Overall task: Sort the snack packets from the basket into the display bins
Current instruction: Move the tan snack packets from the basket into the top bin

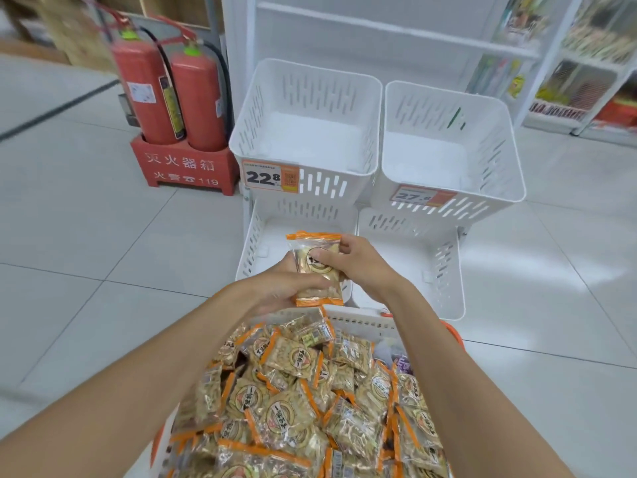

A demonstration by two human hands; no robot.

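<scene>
Two hands on one snack packet point(312, 251): left hand point(284, 288) gripping its lower end, right hand point(360, 263) pinching the upper right edge. Held upright, long axis pointing away, just beyond the basket point(362, 320) rim, over the lower-left bin point(260, 236). Clear film, orange sealed ends, round label, tan contents.

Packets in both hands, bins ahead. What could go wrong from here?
1. The held packets seem loosely stacked between left hand and right hand; one could slip to the floor.
2. The bins look alike apart from the 22.8 tag and 27.6 tag; a mix-up is possible.
3. The heaped basket may spill.
</scene>
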